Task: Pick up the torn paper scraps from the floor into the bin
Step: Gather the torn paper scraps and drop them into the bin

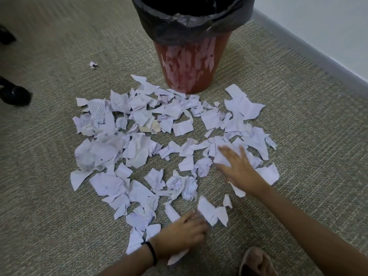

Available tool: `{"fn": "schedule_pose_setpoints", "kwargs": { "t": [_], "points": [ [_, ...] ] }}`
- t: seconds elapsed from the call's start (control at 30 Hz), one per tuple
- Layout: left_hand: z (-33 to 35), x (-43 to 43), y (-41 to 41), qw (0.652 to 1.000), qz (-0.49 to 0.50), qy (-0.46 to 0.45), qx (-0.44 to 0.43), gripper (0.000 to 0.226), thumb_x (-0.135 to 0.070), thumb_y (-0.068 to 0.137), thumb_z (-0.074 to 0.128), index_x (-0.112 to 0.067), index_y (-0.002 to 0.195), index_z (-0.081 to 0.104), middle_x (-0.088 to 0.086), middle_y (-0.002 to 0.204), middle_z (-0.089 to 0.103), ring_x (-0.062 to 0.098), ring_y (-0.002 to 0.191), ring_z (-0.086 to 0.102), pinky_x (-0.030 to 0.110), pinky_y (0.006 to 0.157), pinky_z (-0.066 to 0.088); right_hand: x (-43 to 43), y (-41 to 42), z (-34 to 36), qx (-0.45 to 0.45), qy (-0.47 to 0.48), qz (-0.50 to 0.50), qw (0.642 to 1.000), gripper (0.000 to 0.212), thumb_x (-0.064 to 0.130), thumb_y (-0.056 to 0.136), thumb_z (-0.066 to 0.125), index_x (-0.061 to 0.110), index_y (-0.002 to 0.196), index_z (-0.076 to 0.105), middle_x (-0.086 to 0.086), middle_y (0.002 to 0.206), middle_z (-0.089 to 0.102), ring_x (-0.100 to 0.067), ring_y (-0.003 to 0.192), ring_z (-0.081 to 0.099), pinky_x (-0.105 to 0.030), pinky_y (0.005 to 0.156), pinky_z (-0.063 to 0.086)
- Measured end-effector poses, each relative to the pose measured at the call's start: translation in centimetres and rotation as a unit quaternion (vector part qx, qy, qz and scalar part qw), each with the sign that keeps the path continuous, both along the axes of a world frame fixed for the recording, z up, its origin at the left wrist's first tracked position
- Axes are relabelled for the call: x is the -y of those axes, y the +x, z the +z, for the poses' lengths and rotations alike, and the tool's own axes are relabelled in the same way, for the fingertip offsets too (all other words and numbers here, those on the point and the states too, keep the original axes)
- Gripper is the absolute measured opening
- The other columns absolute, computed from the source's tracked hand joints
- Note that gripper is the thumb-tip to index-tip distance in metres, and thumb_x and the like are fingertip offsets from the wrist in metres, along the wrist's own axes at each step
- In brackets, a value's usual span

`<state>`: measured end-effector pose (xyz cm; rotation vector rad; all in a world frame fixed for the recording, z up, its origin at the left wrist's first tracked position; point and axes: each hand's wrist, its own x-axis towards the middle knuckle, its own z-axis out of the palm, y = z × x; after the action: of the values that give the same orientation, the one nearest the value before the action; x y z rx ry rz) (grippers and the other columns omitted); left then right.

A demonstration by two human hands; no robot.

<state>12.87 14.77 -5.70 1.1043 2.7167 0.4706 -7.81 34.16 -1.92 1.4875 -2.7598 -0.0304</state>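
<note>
Scraps [139,148] all over the carpet [49,156] in front of the bin [191,62]. My right hand [237,166] is flat and spread on some, left hand [185,230] is pinching a piece [209,212]. Imo rake them into a clump w/ both hands, then lift.

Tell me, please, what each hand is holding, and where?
Left hand grips a scrap by its near edge; right hand lies flat on scraps, holding nothing.
</note>
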Motion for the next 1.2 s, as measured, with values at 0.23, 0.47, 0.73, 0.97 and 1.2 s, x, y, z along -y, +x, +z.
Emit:
{"fn": "schedule_pose_setpoints", "kwargs": {
  "t": [0.23,0.47,0.73,0.97,1.2],
  "points": [
    [2.9,6.2,-4.3,0.981,0.14,-0.135,-0.022,0.024,-0.031,0.092,0.041,-0.019,0.1,0.06,0.006,0.128,0.059,0.022,0.118,0.057,0.04,0.109,0.023,1.2,5.5,1.4,0.05,0.008,0.236,0.97,0.044,0.036,0.092,0.038,0.024,0.134,0.043,-0.011,0.147,0.04,-0.025,0.136,0.037,-0.056,0.112,0.025],
    [3.4,5.7,2.3,0.96,-0.194,-0.182,-0.084,0.035,-0.045,0.089,0.038,-0.034,0.118,0.054,-0.008,0.135,0.052,0.014,0.131,0.044,0.049,0.11,0.034,-1.0,7.8,-3.5,0.004,0.095,0.361,0.928,0.054,0.043,0.093,0.042,0.03,0.144,0.029,-0.001,0.153,0.027,-0.021,0.141,0.028,-0.056,0.109,0.03],
    [1.4,9.6,4.4,0.95,-0.148,-0.248,-0.117,0.053,-0.031,0.084,0.058,-0.033,0.134,0.042,-0.003,0.144,0.044,0.019,0.132,0.044,0.055,0.116,0.012,-2.0,0.2,0.2,-0.006,0.032,0.052,0.998,0.092,0.0,0.064,0.075,0.023,0.142,0.033,-0.017,0.153,0.018,-0.032,0.143,0.009,-0.054,0.115,0.0],
    [3.8,13.9,-0.6,0.958,0.16,-0.232,-0.058,0.061,-0.059,0.094,0.021,-0.026,0.146,0.027,0.009,0.158,0.009,0.031,0.145,0.006,0.055,0.113,0.011,-1.4,-2.2,1.4,0.163,0.02,-0.186,0.969,0.074,0.031,0.086,0.062,0.034,0.147,0.02,-0.018,0.156,0.005,-0.039,0.139,0.027,-0.052,0.101,0.042],
    [4.3,17.1,0.7,0.952,0.213,-0.178,0.128,0.104,-0.063,0.072,0.063,-0.031,0.151,0.003,0.011,0.158,-0.007,0.039,0.142,0.011,0.044,0.1,0.043,1.2,-2.1,1.9,0.264,0.028,-0.199,0.944,0.057,0.013,0.092,0.051,0.029,0.143,0.032,-0.017,0.15,0.024,-0.032,0.122,0.05,-0.033,0.083,0.047]
  ]
}}
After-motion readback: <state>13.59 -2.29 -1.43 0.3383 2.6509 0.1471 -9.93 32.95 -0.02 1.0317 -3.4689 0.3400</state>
